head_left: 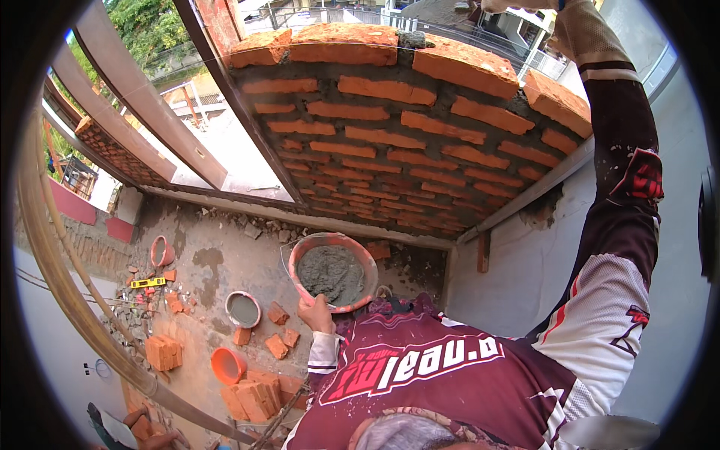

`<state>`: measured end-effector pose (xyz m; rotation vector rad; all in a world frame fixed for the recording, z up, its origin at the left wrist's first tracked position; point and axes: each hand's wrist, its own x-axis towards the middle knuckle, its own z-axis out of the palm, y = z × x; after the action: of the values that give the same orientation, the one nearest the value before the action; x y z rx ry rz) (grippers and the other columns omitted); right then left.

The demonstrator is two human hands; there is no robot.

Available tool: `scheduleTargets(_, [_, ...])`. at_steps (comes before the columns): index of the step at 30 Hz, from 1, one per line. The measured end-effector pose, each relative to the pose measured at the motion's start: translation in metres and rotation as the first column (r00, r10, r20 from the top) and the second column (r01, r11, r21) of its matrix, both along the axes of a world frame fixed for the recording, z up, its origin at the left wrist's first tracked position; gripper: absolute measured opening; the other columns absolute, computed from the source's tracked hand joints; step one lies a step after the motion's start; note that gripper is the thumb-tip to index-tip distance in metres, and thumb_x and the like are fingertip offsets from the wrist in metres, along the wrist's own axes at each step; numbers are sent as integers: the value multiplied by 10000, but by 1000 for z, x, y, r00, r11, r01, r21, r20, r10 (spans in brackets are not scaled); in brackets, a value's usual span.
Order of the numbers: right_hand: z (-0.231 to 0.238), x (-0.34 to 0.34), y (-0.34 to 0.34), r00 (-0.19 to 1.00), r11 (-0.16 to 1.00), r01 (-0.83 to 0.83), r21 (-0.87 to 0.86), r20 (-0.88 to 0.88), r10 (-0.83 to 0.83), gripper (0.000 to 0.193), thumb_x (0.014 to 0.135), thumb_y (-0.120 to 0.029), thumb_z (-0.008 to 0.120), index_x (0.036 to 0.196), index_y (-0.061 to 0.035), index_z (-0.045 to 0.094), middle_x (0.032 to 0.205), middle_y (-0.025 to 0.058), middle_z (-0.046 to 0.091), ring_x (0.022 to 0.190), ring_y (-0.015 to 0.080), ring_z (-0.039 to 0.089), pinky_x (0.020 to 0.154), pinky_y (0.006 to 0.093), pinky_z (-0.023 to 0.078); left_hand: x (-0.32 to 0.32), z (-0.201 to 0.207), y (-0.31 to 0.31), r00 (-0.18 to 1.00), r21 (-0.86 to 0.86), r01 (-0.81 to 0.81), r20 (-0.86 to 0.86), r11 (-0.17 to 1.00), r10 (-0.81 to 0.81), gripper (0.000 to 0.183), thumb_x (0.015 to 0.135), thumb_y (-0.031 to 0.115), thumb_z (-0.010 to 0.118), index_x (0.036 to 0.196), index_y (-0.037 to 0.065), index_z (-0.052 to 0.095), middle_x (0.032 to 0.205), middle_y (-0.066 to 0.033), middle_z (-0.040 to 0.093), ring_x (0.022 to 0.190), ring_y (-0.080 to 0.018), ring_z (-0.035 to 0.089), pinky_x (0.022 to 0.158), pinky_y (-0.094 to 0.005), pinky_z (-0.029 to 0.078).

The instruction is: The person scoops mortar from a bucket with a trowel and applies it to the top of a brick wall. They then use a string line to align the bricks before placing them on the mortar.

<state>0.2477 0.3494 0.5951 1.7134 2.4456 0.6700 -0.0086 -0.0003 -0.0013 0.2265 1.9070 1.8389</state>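
Observation:
My left hand [319, 313] grips the rim of a round orange bucket [369, 262] at its near left side. Wet grey mortar [330, 271] fills much of the bucket, which is held close in front of my body. My right arm stretches up and forward over the brick wall [420, 120]. At the top edge of the picture my right hand [521, 4] is partly cut off, its fingers curled. What it holds is mostly out of the picture; only a small grey part shows beside the fingers. Orange bricks [480, 66] form the wall's top course, with grey mortar in a joint.
A string line [330, 42] runs along the wall top. Wooden frame posts [240, 97] stand left of it. On the floor below are a small mortar bucket [258, 315], an orange bucket [229, 366], stacked bricks [255, 397] and a yellow level [148, 283]. Another person [124, 427] is at lower left.

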Motion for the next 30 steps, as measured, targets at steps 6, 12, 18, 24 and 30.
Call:
scheduleTargets(6, [-48,88,45,933,980,-195,-30,-314,176,404,805,-180,754,1176,-39,680,1032,100,693,991,238,665,944,350,531,4,1,-3,999,-26,16,-29,1000,-17,159,734,-53,640,710,46,518,658,33,533,555,-83,479,509,-291,389])
scheduleTargets(12, [-98,114,86,846,938,-330,-110,-476,241,496,778,-105,705,1272,-71,680,1193,142,736,1121,280,679,993,408,533,4,13,-5,999,-16,26,-46,1000,-26,151,731,-55,634,713,42,521,654,36,531,555,-80,483,505,-289,379])
scheduleTargets(18, [-114,71,115,823,915,-399,-57,-463,330,452,796,-151,705,1242,-76,703,1119,100,754,1040,243,697,941,384,544,2,2,-3,1000,-31,-25,-14,999,25,144,724,-50,635,698,26,516,652,38,527,561,-81,480,509,-294,380])
scheduleTargets(24, [-92,70,101,832,907,-412,-93,-444,332,298,871,-237,668,1083,-36,729,817,31,674,757,163,628,688,344,518,0,-4,-7,997,-62,35,-59,997,-39,131,723,-52,629,707,20,520,670,49,511,578,-73,470,515,-289,376])
scheduleTargets(30, [-69,74,63,907,902,-100,-419,-410,-91,283,881,-246,659,1044,-23,722,777,29,631,695,141,593,620,310,496,5,5,-5,999,24,18,-34,1000,-17,139,732,-60,614,707,37,517,678,58,512,578,-66,466,516,-277,372])
